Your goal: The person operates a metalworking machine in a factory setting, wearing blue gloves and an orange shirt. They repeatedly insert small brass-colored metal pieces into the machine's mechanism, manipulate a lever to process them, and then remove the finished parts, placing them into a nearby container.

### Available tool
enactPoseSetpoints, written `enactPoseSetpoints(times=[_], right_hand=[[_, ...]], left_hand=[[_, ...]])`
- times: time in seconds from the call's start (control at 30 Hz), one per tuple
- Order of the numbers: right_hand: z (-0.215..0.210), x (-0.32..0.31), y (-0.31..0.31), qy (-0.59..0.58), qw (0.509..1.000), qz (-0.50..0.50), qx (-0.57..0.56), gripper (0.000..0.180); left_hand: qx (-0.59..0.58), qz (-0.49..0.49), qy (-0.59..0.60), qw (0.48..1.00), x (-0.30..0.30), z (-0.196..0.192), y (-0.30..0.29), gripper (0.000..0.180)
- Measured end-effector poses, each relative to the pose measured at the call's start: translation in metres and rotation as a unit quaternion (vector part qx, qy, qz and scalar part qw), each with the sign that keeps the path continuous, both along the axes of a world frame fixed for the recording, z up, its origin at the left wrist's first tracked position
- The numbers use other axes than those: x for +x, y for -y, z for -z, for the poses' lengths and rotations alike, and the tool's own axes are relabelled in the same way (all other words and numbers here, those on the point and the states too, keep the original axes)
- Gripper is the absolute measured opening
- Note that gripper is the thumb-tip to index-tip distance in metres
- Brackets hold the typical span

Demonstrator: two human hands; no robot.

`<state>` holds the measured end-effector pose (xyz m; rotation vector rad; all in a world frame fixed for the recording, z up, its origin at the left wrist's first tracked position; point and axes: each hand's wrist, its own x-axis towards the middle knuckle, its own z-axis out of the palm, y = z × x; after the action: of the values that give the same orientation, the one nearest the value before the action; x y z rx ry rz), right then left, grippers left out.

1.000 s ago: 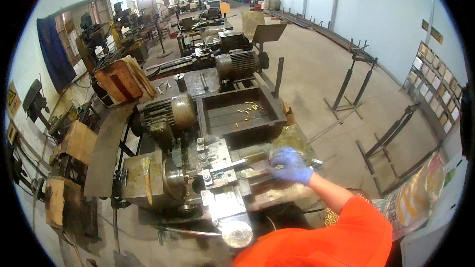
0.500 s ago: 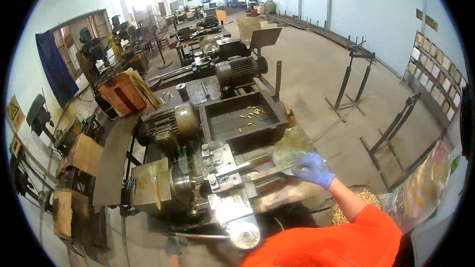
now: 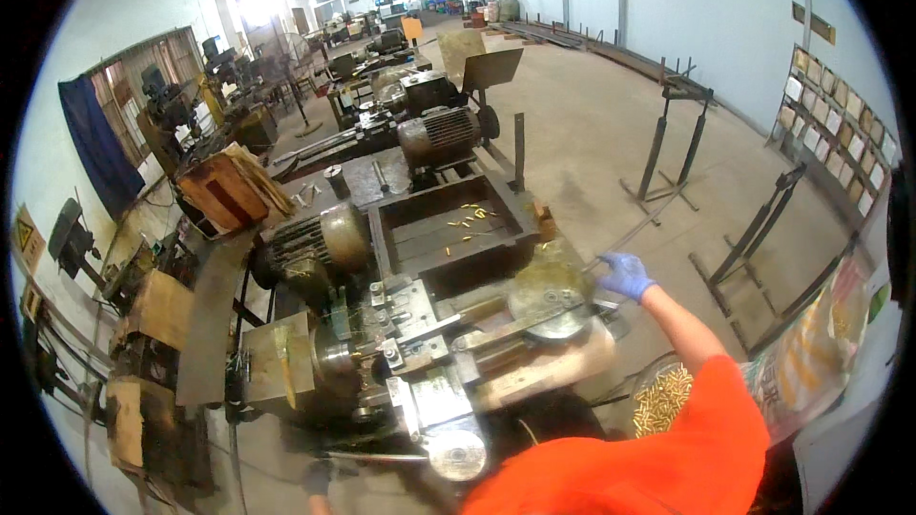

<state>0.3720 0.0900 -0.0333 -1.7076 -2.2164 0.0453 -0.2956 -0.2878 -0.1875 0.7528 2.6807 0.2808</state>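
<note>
My right hand (image 3: 625, 276), in a blue glove, is stretched out beyond the end of a flat metal bar (image 3: 510, 332) on the lathe. Its fingers look spread, close to the near end of a thin metal rod (image 3: 652, 219); I cannot make out firm contact with the rod. Under the bar's end lies a round metal plate (image 3: 549, 310). At the lower edge, part of my left hand (image 3: 318, 479) shows dark beside the end of a metal lever (image 3: 377, 457); its fingers are not distinguishable. A toolpost block (image 3: 412, 324) sits mid-machine near the chuck (image 3: 334, 358).
Several small brass parts lie in a dark metal tray (image 3: 386, 240) behind the slide. More brass pieces (image 3: 663, 401) fill a container by my right arm, next to a printed sack (image 3: 811, 358). Electric motors (image 3: 320, 243), metal stands (image 3: 673, 138) and further machines stand around.
My right hand has moved from the flat bar's end outward to the right, near the rod, its fingers spreading. The whole view has shifted slightly. My left hand stays by the lever.
</note>
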Motion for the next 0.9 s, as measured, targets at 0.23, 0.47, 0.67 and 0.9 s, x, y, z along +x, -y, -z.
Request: enactPoseSetpoints(times=[0.23,0.47,0.67,0.9], right_hand=[[0.048,0.040,-0.096,0.228,0.968,-0.030,-0.094,0.050],[0.062,0.093,-0.109,0.277,0.938,0.120,-0.170,0.030],[0.083,0.144,-0.045,0.217,0.961,0.162,-0.063,0.029],[0.086,0.152,0.015,0.191,0.949,0.228,-0.100,0.033]], left_hand=[[0.422,-0.097,0.140,0.890,0.015,-0.038,-0.044,0.042],[0.181,-0.035,-0.013,0.983,0.085,-0.094,-0.067,0.036],[0.295,-0.083,-0.127,0.943,0.055,-0.057,-0.055,0.027],[0.415,-0.137,0.004,0.899,0.071,-0.069,-0.080,0.020]])
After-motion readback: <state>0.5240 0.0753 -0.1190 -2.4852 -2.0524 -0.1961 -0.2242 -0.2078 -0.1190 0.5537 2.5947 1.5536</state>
